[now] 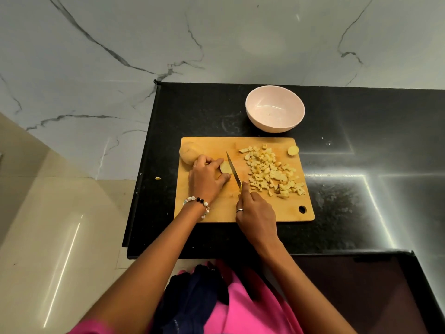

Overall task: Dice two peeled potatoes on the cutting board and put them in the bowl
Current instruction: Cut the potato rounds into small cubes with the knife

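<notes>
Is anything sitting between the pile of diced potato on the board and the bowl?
Nothing visible does. The diced potato lies on the right half of the cutting board, and the bowl stands just beyond the board's far edge, with only bare board and black counter between them. The bowl holds nothing yet.

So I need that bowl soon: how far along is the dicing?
Done: a pile of diced potato lies on the cutting board. In hand: the left hand holds a potato piece while the right hand cuts with the knife. Left: a whole potato, an end slice, and filling the empty bowl.
</notes>
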Demonstrator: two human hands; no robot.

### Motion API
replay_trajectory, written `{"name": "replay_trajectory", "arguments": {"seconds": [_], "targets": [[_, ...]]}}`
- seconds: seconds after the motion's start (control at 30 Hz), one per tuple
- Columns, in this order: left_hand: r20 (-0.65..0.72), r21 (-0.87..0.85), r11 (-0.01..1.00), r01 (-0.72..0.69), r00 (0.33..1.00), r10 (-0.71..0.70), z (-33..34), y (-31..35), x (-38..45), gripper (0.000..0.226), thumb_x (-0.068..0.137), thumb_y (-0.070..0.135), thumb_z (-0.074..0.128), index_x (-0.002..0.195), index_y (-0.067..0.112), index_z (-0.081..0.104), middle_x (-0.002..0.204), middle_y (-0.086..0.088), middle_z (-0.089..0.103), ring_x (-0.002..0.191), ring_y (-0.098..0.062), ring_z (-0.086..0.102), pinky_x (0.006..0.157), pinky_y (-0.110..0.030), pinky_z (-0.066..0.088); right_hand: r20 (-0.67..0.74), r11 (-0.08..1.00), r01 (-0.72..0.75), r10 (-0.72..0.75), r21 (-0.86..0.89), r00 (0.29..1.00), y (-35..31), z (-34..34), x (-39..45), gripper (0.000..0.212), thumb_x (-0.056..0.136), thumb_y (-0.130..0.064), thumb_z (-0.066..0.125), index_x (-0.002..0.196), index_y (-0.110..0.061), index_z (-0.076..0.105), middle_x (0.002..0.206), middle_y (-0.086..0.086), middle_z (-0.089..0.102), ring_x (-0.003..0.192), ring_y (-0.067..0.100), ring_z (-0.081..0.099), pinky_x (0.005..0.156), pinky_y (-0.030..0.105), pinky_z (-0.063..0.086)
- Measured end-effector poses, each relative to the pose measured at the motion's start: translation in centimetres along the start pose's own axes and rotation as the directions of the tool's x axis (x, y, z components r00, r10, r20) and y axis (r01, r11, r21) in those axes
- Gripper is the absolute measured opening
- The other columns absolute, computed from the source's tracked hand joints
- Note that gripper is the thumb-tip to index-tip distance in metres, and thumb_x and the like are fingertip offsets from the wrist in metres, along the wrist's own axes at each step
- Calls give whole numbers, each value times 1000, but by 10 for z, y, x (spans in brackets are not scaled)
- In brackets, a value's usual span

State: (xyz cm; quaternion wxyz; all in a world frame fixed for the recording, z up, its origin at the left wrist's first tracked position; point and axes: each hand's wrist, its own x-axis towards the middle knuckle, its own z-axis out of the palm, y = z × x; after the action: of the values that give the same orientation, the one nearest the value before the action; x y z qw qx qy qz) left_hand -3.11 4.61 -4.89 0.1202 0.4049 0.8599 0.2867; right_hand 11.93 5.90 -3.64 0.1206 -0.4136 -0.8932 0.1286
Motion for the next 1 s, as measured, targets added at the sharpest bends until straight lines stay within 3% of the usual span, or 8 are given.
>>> {"name": "replay_trajectory", "arguments": {"seconds": [0.2,0.33,0.37,0.47,0.57,0.7,0.87,1.0], "targets": [[-59,-33,998,46,997,-48,7,1,-3,46,81,40,68,124,27,62,112,2,50,108,-17,45,91,-39,42,63,991,29,-20,-133,998,0,2,4,54,74,-8,74,124,4,57,72,18,65,43,35,55,36,27,31],[-70,-30,998,60,996,-62,9,2,-3,44,81,40,67,123,29,62,113,2,51,110,-18,43,89,-35,37,127,989,47,-29,-143,992,-6,7,15,54,97,-14,39,148,-2,23,110,22,60,83,40,62,58,35,34],[-72,-32,997,67,995,-69,9,2,-4,43,81,40,67,123,29,63,113,2,51,110,-18,43,88,-34,36,120,989,40,-23,-140,992,-7,7,15,54,96,-13,41,147,-1,25,107,22,61,80,40,62,56,34,35],[-91,-34,998,61,994,-64,11,3,-5,42,81,40,67,122,28,63,113,3,51,109,-18,43,86,-32,34,130,973,55,-26,-225,991,-8,3,2,59,72,-9,72,127,5,55,72,17,63,41,34,54,39,25,24],[-97,-39,997,60,993,-64,11,1,-4,43,81,39,68,122,27,63,113,2,52,109,-19,43,86,-31,32,101,979,74,-55,-192,993,-1,5,-11,59,60,-8,80,115,5,63,60,13,60,31,30,47,35,22,20],[-82,-45,998,54,995,-57,11,1,-5,43,82,39,67,123,27,62,114,2,51,111,-19,42,87,-31,31,74,995,20,-13,-94,997,1,-1,-6,49,73,-8,70,119,5,60,61,17,61,39,35,52,33,29,32],[-68,-44,998,48,996,-51,11,0,-6,44,83,39,66,125,27,61,116,2,50,111,-19,41,84,-28,27,73,999,37,-36,-4,997,4,-2,2,49,95,-15,46,141,0,38,90,25,65,72,42,60,56,35,32],[-69,-51,997,49,996,-53,10,0,-6,44,83,39,65,125,28,61,115,2,50,111,-19,42,87,-32,33,56,998,55,-55,11,997,3,-3,3,50,98,-18,38,146,-4,31,97,23,64,81,40,60,60,35,33]]}}
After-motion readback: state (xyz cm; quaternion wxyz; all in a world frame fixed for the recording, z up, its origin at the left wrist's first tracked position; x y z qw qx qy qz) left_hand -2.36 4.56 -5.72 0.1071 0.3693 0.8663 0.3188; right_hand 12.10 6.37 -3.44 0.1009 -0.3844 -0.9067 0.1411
